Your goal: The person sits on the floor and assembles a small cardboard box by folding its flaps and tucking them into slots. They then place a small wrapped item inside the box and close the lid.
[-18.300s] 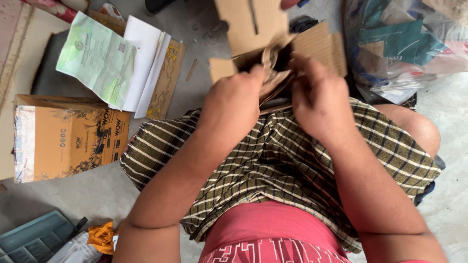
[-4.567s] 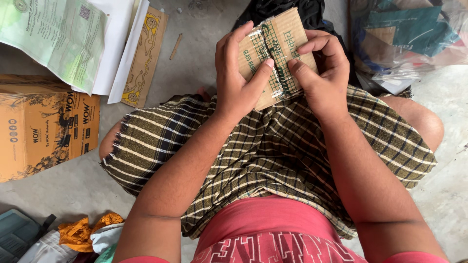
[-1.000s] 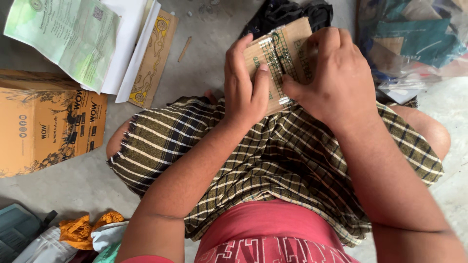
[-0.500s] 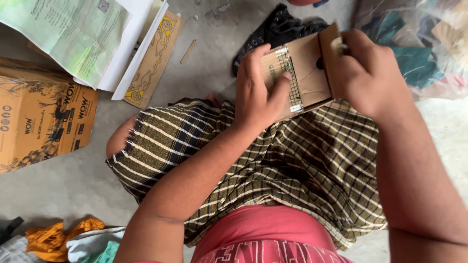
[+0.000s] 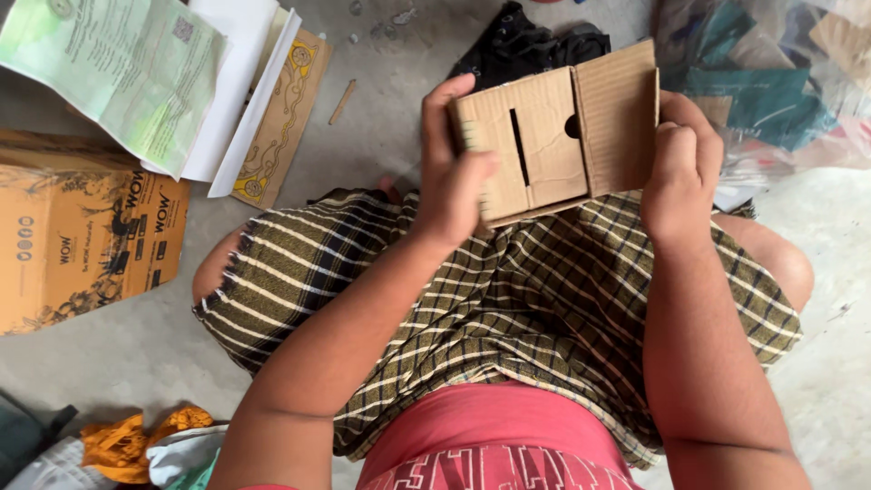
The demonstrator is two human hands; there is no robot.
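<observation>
A small brown cardboard box (image 5: 544, 145) is held over my lap, above the checked cloth (image 5: 508, 308) on my legs. Its upper face shows a narrow slot and a half-round notch beside a fold. My left hand (image 5: 454, 181) grips the box's left end, thumb on top and fingers curled around the edge. My right hand (image 5: 680, 168) clasps the right flap from behind, fingers wrapped over its edge. The box is turned flat-face up toward me.
On the concrete floor at the left lie a printed brown carton (image 5: 82, 245), a green leaflet (image 5: 118, 73) on white sheets and a flat patterned card (image 5: 281, 118). Dark cloth (image 5: 526, 41) lies beyond the box, plastic bags of fabric (image 5: 771, 73) at right, orange cloth (image 5: 127, 445) at bottom left.
The box has been turned over: the printed, barred side seen earlier now faces away and the plain slotted face shows. My right hand shifted from covering the front to gripping the right flap.
</observation>
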